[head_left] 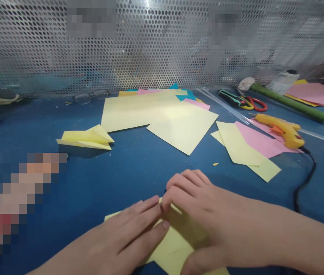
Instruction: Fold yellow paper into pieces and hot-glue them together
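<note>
Currently, through the head camera, I have both hands over a folded yellow paper (pixel 176 244) on the near part of the blue table (pixel 127 168). My left hand (pixel 130 229) lies flattened across it, fingers stretched out and close together, pressing rather than gripping. My right hand (pixel 204 214) arches over the other side, fingers bent, thumb spread well apart; I can't tell whether those fingertips pinch the sheet. Beyond, a folded yellow piece (pixel 84 139) sits left of larger pale sheets (pixel 133 110), and a yellow glue gun (pixel 284 130) rests on pink paper (pixel 253 139) at right.
</note>
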Available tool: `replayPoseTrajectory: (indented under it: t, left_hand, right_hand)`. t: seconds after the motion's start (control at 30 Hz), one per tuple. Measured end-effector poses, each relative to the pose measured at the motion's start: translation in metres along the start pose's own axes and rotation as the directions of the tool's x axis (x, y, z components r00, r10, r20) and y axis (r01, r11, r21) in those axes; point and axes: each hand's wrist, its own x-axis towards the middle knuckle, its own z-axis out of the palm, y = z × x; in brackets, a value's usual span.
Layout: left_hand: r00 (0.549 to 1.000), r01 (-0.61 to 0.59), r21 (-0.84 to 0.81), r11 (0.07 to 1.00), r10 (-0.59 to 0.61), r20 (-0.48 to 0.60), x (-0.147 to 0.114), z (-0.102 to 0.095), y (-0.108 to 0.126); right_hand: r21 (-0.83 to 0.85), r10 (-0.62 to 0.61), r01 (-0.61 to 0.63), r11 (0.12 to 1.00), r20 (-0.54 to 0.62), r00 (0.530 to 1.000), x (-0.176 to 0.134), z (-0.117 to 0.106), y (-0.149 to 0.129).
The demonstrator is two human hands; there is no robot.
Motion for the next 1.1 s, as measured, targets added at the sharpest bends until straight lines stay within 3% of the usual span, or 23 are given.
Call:
replayPoseTrajectory:
  t: [0.1,0.2,0.27,0.43,0.6,0.83,0.93,1.1]
  left_hand:
    - [1.0,-0.017,0.045,0.999,0.017,0.006,-0.004,0.009,0.005]
    - [0.998,-0.035,0.106,0.994,0.029,0.052,-0.004,0.012,0.009]
    - [0.996,-0.04,0.13,0.991,0.03,0.08,-0.003,0.01,0.012]
    - [0.994,0.009,0.116,0.993,-0.021,0.106,0.001,0.004,0.019]
    - [0.99,0.002,0.115,0.993,-0.019,0.138,0.001,0.003,0.019]
    - [0.998,0.0,0.117,0.993,-0.006,0.057,-0.004,0.009,0.011]
    - [1.0,0.015,0.025,1.0,-0.016,0.011,-0.002,0.009,0.008]
    - [0.993,0.118,-0.128,0.985,-0.117,0.014,0.007,0.0,0.003]
  right_hand:
    - [-0.01,0.18,-0.181,0.983,-0.05,0.982,0.003,0.004,0.0]
    - [-0.066,0.383,-0.394,0.917,-0.133,0.914,0.005,0.001,0.0]
    - [-0.107,0.44,-0.456,0.884,-0.143,0.887,0.003,-0.003,0.001]
    - [-0.154,0.393,-0.387,0.909,0.011,0.919,-0.006,-0.011,0.003]
    - [-0.181,0.431,-0.406,0.896,0.126,0.894,-0.012,-0.012,0.001]
    - [-0.153,0.384,-0.369,0.917,0.085,0.919,-0.01,-0.008,0.007]
    - [-0.142,0.376,-0.364,0.921,0.076,0.923,-0.009,-0.01,0.007]
    - [-0.123,0.337,-0.342,0.932,-0.055,0.94,-0.01,-0.012,0.009]
